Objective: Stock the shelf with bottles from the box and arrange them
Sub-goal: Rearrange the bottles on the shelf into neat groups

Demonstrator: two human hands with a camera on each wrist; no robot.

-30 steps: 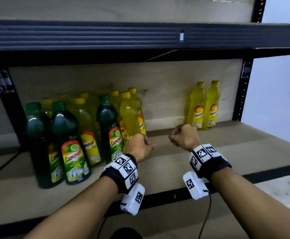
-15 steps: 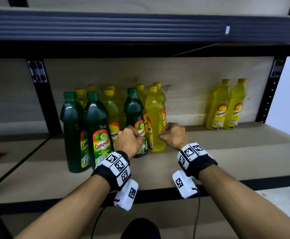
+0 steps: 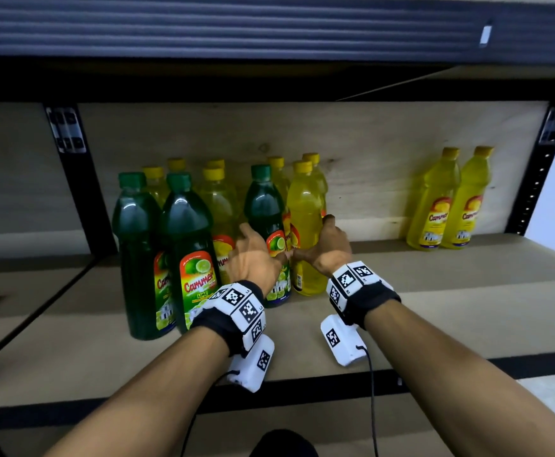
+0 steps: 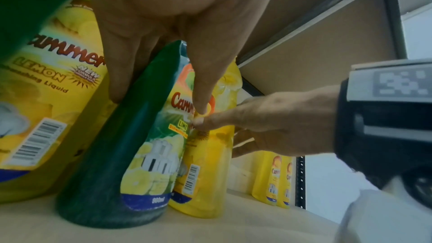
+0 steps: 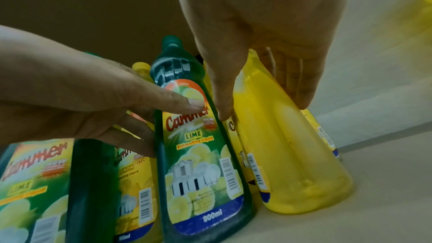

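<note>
A green lime bottle (image 3: 264,206) and a yellow lemon bottle (image 3: 304,212) stand side by side on the wooden shelf (image 3: 434,311), at the right end of a cluster. My left hand (image 3: 259,245) holds the green bottle (image 4: 112,154), with its thumb on the front label and its fingers along the left side. My right hand (image 3: 319,239) holds the yellow bottle (image 5: 292,154), thumb on its left and fingers on its right. The two thumbs nearly touch between the bottles. Both bottles stand upright on the board.
Two more green bottles (image 3: 157,258) stand at the front left, with several yellow ones (image 3: 217,199) behind. A pair of yellow bottles (image 3: 447,206) stands at the back right, with bare board between. The upper shelf beam (image 3: 269,31) hangs overhead, and a black upright (image 3: 81,179) stands left.
Both hands were closed fists in front of the shelf. They have moved forward to the bottle cluster and opened around the green and yellow bottles. My view has come closer.
</note>
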